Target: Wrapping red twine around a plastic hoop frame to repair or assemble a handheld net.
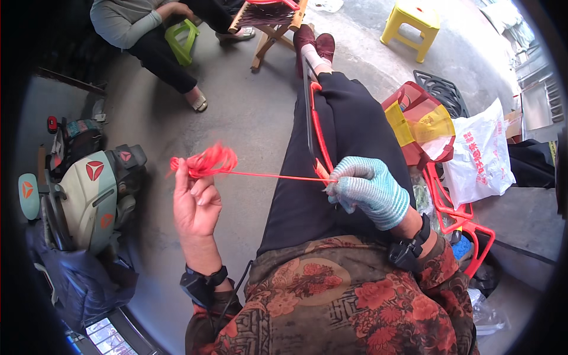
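Note:
My bare left hand (199,207) is raised over the floor, thumb and fingers closed on a loose bundle of red cord (214,158). From the bundle a single taut strand (272,176) runs right to my right hand (373,190). That hand wears a white and blue-green striped glove, its fingertips pinched at the strand and the near end of a thin black frame (309,112). The frame lies lengthwise along my dark trousers. Red cord is wrapped around one side of it (320,133). What exactly sits under the gloved fingertips is hidden.
On the right stand a red and yellow bag (421,121), a white plastic bag (480,157) and red-edged frames (482,234). A scooter (89,201) is at left. Ahead are a folding stool (269,35), a yellow stool (412,25) and a seated person (127,26) on a green stool.

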Demonstrator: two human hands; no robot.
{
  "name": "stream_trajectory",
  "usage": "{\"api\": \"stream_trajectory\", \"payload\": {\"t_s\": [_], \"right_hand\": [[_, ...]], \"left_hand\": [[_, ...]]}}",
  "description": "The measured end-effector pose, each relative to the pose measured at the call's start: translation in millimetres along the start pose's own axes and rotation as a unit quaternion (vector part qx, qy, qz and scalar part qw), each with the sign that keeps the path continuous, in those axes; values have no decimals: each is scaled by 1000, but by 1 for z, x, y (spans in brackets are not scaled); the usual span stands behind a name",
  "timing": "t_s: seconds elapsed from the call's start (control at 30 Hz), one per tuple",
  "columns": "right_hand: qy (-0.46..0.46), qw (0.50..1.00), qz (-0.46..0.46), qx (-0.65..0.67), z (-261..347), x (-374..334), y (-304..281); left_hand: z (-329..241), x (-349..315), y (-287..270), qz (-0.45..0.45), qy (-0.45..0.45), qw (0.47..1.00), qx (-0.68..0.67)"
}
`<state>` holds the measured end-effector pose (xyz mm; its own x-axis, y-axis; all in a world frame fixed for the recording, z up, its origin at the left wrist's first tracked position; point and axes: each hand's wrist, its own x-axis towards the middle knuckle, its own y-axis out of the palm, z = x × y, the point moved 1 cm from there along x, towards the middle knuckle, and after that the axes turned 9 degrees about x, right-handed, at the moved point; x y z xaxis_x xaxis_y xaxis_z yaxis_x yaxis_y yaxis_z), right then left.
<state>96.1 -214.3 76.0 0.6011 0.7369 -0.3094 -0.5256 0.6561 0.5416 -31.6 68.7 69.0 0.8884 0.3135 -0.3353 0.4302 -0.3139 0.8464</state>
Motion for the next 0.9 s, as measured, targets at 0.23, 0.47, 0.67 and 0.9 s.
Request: {"api": "stream_trajectory", "payload": {"t_s": [0.23, 0.47, 0.67, 0.9], "right_hand": [[-73, 976, 41, 201, -3, 14, -15], [-75, 975, 27, 207, -1, 6, -7], [28, 972, -1, 235, 5, -14, 17], [-69, 995, -30, 70, 34, 26, -10]], "left_hand": [[37, 1, -2, -76, 94, 943, 311], [116, 8, 30, 60, 53, 817, 571], [135, 22, 30, -21, 191, 733, 653], [99, 24, 31, 45, 72, 877, 473]]}}
